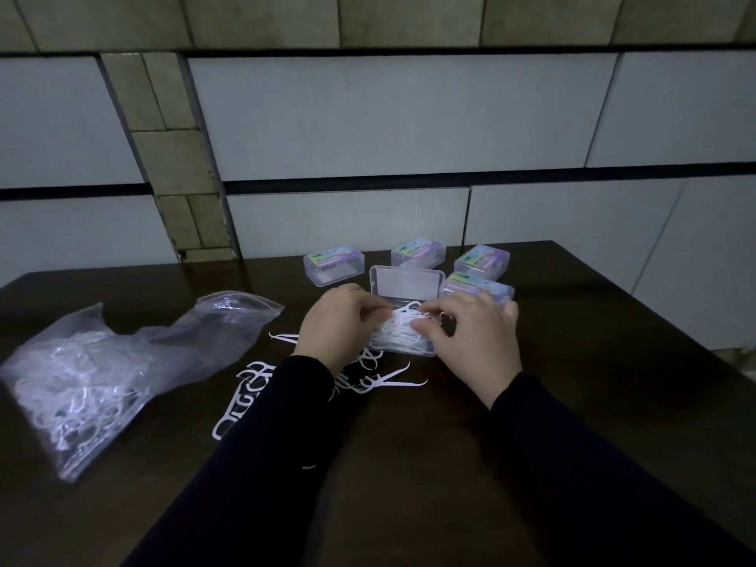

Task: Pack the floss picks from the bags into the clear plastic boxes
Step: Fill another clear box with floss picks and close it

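An open clear plastic box [405, 282] stands mid-table with its lid raised toward the wall. White floss picks [399, 327] fill its tray. My left hand [339, 321] and my right hand [470, 333] meet over the tray, and the fingertips of both pinch picks in the pile. More loose floss picks [253, 386] lie scattered on the table under and beside my left forearm. A crumpled clear bag [94, 374] with many picks inside lies at the left.
Several closed clear boxes with coloured labels stand behind the open one, among them a left box [333, 263], a middle box [417, 252] and a right box [482, 261]. The dark table [409, 464] ends at a tiled wall behind and drops off on the right.
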Tool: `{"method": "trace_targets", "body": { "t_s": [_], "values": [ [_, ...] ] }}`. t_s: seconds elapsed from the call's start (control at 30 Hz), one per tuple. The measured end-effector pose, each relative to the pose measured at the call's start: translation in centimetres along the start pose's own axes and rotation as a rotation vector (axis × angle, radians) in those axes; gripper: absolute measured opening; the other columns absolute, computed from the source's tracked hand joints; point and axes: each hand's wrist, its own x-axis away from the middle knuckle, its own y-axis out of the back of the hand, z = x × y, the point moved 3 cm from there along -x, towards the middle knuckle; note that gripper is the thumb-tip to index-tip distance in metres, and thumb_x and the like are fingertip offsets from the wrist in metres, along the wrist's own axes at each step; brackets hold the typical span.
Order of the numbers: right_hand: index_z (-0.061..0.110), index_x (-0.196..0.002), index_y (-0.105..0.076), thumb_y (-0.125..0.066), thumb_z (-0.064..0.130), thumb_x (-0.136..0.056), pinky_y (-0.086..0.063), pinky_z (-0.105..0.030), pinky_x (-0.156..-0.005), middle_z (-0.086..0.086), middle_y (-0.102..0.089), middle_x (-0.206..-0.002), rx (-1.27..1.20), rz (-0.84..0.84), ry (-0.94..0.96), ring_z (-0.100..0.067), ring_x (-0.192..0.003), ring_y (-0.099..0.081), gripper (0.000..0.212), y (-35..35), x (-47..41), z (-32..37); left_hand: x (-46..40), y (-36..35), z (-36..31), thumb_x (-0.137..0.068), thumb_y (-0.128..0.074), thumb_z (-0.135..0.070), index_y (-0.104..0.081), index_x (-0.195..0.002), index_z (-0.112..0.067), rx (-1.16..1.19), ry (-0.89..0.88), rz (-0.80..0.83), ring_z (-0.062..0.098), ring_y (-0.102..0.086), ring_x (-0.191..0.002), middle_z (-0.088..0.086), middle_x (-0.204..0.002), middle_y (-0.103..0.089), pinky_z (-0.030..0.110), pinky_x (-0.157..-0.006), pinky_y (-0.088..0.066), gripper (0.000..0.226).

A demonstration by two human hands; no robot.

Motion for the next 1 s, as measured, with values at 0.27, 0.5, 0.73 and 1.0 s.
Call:
{"method": "trace_targets", "body": {
  "t_s": [0.27, 0.5, 0.73, 1.0],
  "values": [
    [0.032, -0.133, -0.035, -0.058, 0.075, -0.069, -0.029, -0.042, -0.102, 0.008, -0.047, -0.133, -0.102, 0.066, -0.027, -0.014, -0.124, -0.044, 0.08, -0.3, 0.7, -0.6, 0.0, 0.0, -0.7, -0.092, -0.06, -0.033, -0.071, -0.11, -0.024, 0.028, -0.103, -0.007, 0.007, -0.055, -0.095, -0.008, -0.109, -0.064, 0.026, -0.085, -0.044, 0.023],
    [0.039, -0.137, -0.024, -0.067, 0.049, -0.076, -0.027, -0.04, -0.102, 0.007, -0.055, -0.125, -0.15, 0.16, -0.009, -0.017, -0.119, -0.05, 0.075, -0.4, 0.7, -0.9, 0.3, -1.9, -4.2, -0.098, -0.043, -0.022, -0.061, -0.126, -0.028, -0.133, -0.293, 0.086, 0.019, -0.043, -0.09, -0.012, -0.124, -0.063, 0.03, -0.079, -0.039, 0.034],
    [0.042, -0.138, -0.023, -0.069, 0.043, -0.077, -0.025, -0.041, -0.101, 0.012, -0.056, -0.128, -0.212, 0.185, -0.039, -0.015, -0.123, -0.048, 0.077, -0.5, 0.6, -1.3, 0.2, -1.8, -3.8, -0.091, -0.04, -0.017, -0.065, -0.121, -0.027, -0.147, -0.289, 0.118, 0.015, -0.043, -0.093, -0.01, -0.12, -0.066, 0.027, -0.08, -0.038, 0.04],
    [0.036, -0.128, -0.034, -0.07, 0.06, -0.073, -0.027, -0.04, -0.1, 0.013, -0.056, -0.129, -0.186, 0.186, -0.077, -0.013, -0.121, -0.048, 0.07, -0.6, 0.6, -1.5, -0.1, 0.5, -0.8, -0.091, -0.054, -0.038, -0.069, -0.111, -0.031, -0.08, -0.159, -0.016, 0.008, -0.052, -0.1, -0.013, -0.11, -0.065, 0.031, -0.089, -0.045, 0.025]
  ]
}}
